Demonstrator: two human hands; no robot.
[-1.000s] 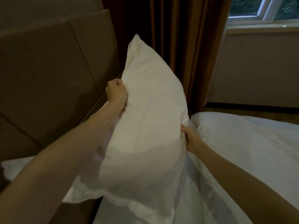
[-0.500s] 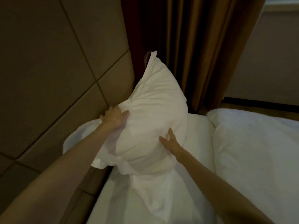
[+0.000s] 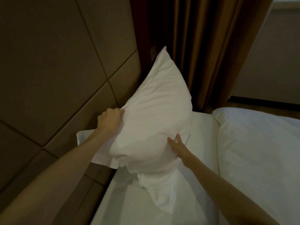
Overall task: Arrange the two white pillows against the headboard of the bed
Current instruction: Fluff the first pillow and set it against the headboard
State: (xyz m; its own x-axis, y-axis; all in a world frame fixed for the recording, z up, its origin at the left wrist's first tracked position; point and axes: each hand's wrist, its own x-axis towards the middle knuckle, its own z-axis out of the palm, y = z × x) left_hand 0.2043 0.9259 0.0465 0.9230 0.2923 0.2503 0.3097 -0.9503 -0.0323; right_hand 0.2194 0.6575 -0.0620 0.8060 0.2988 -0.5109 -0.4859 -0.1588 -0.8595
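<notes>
A white pillow (image 3: 155,114) stands on end at the far corner of the bed, leaning against the brown padded headboard (image 3: 65,75). My left hand (image 3: 110,120) grips its upper left edge in a fist. Flat against its lower right side lies my right hand (image 3: 177,147), fingers spread. The pillow's loose case end (image 3: 155,189) trails down onto the sheet. A second white piece (image 3: 87,140), perhaps the other pillow, shows behind my left forearm against the headboard, mostly hidden.
A folded white duvet (image 3: 259,159) covers the right side of the bed. White sheet (image 3: 129,208) lies bare below the pillow. Brown curtains (image 3: 203,46) hang beyond the bed's corner, with a wall and floor strip at the far right.
The pillow has come down from mid-air and now rests against the headboard at the bed's corner. My right hand moved from gripping its edge to lying flat on its side.
</notes>
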